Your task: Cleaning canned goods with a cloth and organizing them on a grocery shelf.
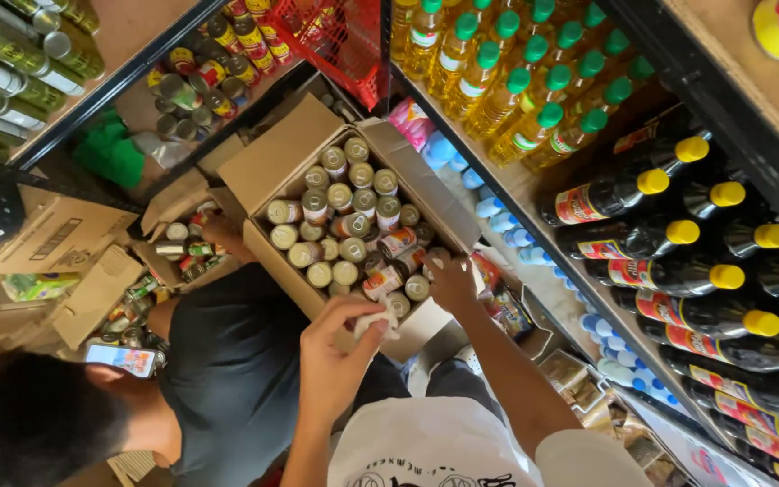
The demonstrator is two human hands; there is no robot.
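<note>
Down at the centre of the view, an open cardboard box (268,153) sits packed with small cans (340,197), most standing upright with silver lids showing, a few tipped on their sides toward the box's 5 o'clock corner. The left hand (335,356) hovers just at the box's 6 o'clock edge, fingers pinched shut on a small white cloth (376,323). The right hand (453,281) reaches into the box at its 4 o'clock corner, resting among the tilted cans; whether it grips one I cannot tell. At 9 o'clock from the box, another person in a dark shirt (232,361) crouches, one hand at the box's side and a phone (121,359) held lower down. Toward 1 o'clock, a shelf (520,185) carries yellow bottles with green caps (498,90); at 3 o'clock lie dark bottles with yellow caps (660,230). More cans fill a second box (92,293) at 8 o'clock.
</note>
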